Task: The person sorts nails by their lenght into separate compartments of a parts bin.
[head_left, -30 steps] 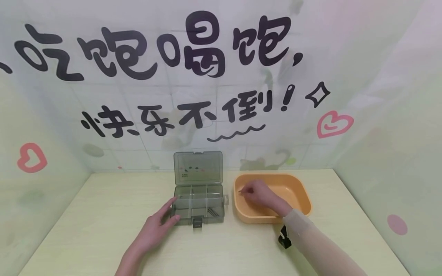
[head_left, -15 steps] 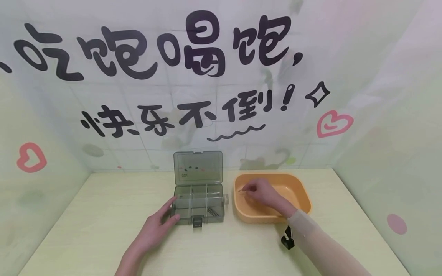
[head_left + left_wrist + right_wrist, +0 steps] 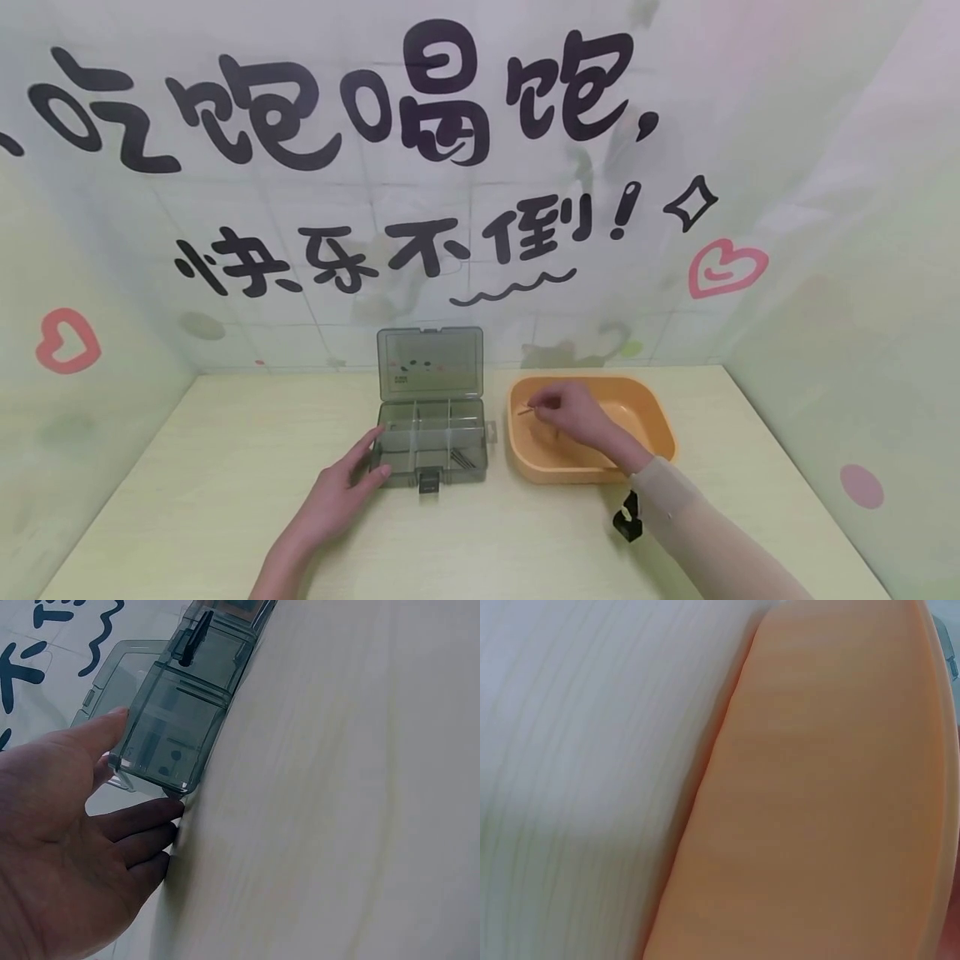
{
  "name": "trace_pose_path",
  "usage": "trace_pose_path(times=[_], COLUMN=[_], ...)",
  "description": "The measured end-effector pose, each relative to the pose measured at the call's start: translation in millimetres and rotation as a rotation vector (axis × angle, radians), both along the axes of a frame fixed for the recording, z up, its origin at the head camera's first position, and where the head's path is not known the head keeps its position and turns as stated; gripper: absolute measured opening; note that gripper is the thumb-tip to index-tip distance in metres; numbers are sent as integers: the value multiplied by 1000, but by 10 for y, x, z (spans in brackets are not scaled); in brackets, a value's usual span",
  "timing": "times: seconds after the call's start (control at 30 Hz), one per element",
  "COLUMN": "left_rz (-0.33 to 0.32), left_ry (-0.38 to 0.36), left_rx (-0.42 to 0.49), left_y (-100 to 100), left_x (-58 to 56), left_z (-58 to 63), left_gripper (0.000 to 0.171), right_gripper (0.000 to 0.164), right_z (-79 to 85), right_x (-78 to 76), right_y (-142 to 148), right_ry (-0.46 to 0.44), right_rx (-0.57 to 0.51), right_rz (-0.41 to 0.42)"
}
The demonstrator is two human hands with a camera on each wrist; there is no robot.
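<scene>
My right hand [image 3: 573, 414] is over the left part of the orange tray [image 3: 558, 477] and pinches a thin, nail-like piece [image 3: 525, 412] between thumb and fingertips. Its exact kind is too small to tell. The fingers of my left hand [image 3: 341, 497] rest against the left side of a grey see-through compartment box [image 3: 401, 481], whose lid [image 3: 431, 367] stands up at the back. Several thin dark pins [image 3: 462, 459] lie in its front right compartment. In the left wrist view, thumb and fingers touch the box's end [image 3: 169, 731]. The tray's outer wall [image 3: 817, 795] hides the right hand's fingertips in the right wrist view.
The light wooden table [image 3: 480, 550] extends in front of both containers. A printed backdrop [image 3: 315, 200] stands behind them, with side panels left and right. A black strap piece [image 3: 628, 518] hangs by the right sleeve [image 3: 667, 493].
My right hand has risen a little and shifted slightly right, and the thin piece now shows clearly at its fingertips. The left hand and box have stayed in place.
</scene>
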State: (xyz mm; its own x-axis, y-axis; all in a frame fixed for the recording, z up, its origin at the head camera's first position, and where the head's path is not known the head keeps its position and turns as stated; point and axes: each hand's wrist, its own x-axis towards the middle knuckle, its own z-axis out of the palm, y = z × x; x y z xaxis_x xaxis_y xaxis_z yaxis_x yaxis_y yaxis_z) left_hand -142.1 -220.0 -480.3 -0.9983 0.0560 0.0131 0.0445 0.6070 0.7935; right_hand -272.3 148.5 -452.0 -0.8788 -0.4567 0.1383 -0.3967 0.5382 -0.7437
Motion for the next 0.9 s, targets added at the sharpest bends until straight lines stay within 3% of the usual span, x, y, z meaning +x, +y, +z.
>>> trace_pose_path(times=[0.37, 0.9], left_rz=[-3, 3], left_ry=[7, -3], left_rx=[-11, -10], left_y=[-8, -10], left_x=[-8, -7], left_z=[-6, -10], left_gripper=[66, 67], right_gripper=[13, 14], right_z=[17, 108], right_x=[63, 152], right_y=[-57, -243], right_ry=[-1, 102], right_rx=[-73, -99], right_rz=[-24, 59])
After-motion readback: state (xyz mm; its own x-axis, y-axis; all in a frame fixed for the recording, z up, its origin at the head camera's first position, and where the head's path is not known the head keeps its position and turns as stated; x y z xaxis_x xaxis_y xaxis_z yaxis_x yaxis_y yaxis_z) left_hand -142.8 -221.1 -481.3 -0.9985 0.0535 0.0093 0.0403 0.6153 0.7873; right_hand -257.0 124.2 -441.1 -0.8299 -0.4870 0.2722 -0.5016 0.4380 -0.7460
